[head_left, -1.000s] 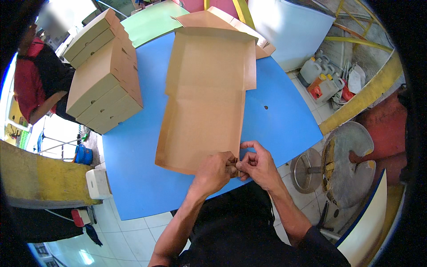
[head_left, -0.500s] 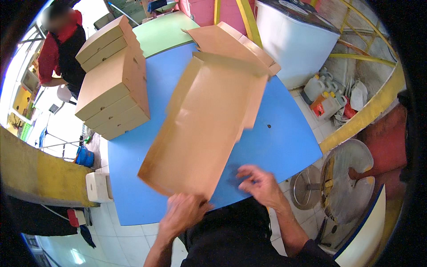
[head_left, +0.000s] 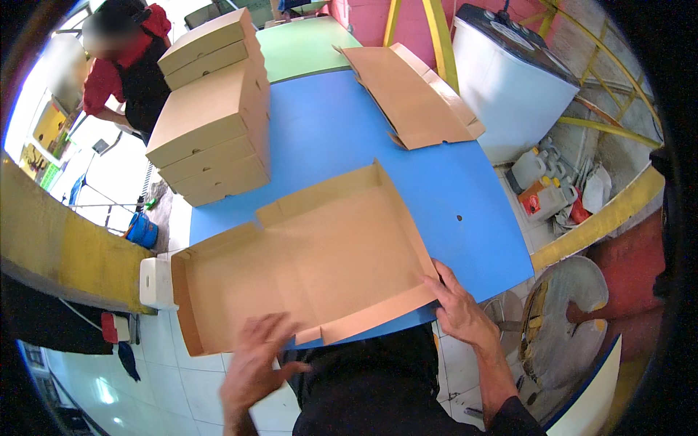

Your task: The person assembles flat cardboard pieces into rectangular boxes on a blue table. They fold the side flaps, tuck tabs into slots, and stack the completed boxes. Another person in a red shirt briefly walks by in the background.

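Observation:
A brown cardboard box (head_left: 342, 254) lies opened out at the near side of the blue table, its inside facing up and its left end jutting past the table's edge. My right hand (head_left: 459, 301) grips its right near corner, thumb and fingers around the raised side. Over the near left side hovers my left hand (head_left: 262, 356), slightly blurred, fingers spread and holding nothing. Farther back on the table lies a second, partly folded cardboard box (head_left: 414, 94).
A stack of closed cardboard boxes (head_left: 211, 131) stands on the table's left. The blue table (head_left: 480, 211) meets a green tabletop (head_left: 313, 43) behind. To the right are a white washing machine (head_left: 509, 80), plastic jugs (head_left: 542, 189) and a round stool (head_left: 563, 320). Another person (head_left: 134, 65) stands at the far left.
The cardboard box has turned from pointing away to lying sideways before me. My left hand has let go of its near end, and my right hand has taken hold of its right corner.

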{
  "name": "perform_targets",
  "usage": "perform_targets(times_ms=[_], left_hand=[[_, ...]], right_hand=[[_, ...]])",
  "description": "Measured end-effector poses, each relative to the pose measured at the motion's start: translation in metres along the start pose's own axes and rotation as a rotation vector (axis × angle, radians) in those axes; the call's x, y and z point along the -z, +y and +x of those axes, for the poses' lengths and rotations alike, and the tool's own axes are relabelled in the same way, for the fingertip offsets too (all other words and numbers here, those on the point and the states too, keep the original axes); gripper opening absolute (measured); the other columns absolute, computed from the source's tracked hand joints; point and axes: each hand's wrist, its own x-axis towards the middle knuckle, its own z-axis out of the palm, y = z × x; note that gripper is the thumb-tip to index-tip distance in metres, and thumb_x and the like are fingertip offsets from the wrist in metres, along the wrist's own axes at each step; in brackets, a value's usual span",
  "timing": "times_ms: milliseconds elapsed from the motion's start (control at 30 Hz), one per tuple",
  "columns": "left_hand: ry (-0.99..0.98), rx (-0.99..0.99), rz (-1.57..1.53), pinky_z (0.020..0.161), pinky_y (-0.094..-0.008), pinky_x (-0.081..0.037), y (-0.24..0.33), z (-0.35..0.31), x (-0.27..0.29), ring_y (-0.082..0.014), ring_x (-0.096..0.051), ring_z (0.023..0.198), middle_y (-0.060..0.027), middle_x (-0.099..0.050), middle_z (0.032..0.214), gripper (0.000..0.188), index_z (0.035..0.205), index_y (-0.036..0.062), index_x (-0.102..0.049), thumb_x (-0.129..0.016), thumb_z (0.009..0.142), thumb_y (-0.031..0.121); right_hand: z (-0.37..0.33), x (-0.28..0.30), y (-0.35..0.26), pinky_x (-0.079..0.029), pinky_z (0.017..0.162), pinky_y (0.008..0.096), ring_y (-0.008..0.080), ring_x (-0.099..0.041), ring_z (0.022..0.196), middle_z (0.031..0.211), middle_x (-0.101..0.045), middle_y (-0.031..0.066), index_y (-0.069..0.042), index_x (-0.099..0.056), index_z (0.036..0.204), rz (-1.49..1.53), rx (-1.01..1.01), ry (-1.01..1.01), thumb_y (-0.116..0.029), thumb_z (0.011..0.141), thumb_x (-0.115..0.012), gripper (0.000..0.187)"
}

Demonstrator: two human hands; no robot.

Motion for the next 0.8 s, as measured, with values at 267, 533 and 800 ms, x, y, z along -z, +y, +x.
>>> perform_targets(times_ms=[267,533,800], left_hand=[[-0.031,-0.236,-0.094,0.092,-0.0413,-0.054,0.045,0.084,-0.084,-0.0305,-0.063,0.115,-0.0106,-0.069,0.119,0.033,0.11,0.0053,-0.069,-0.066,0.078,0.005],[0.039,-0.26,-0.231,0.085,-0.0389,-0.058,0.03,0.089,-0.07,-0.0303,-0.071,0.098,-0.0118,-0.075,0.106,0.025,0.098,0.0033,-0.076,-0.062,0.078,-0.003],[-0.148,-0.202,-0.235,0.078,-0.0426,-0.054,0.059,0.12,-0.064,-0.0322,-0.069,0.092,-0.0132,-0.072,0.101,0.035,0.12,0.0092,-0.07,-0.069,0.085,0.011]], right_hand=[[-0.01,-0.006,0.036,-0.049,0.089,0.0417,0.035,-0.061,0.108,0.114,-0.066,0.0146,-0.005,-0.068,0.114,-0.147,-0.019,0.222,0.011,0.077,-0.06,0.041],[-0.008,-0.015,0.05,-0.05,0.08,0.0409,0.03,-0.065,0.089,0.096,-0.067,0.0101,-0.003,-0.069,0.098,0.152,-0.264,0.346,0.002,0.085,-0.067,0.013],[-0.013,-0.019,0.009,-0.056,0.09,0.0386,0.0314,-0.07,0.105,0.114,-0.07,0.0188,-0.005,-0.055,0.134,0.297,-0.239,0.38,0.011,0.089,-0.058,0.048]])
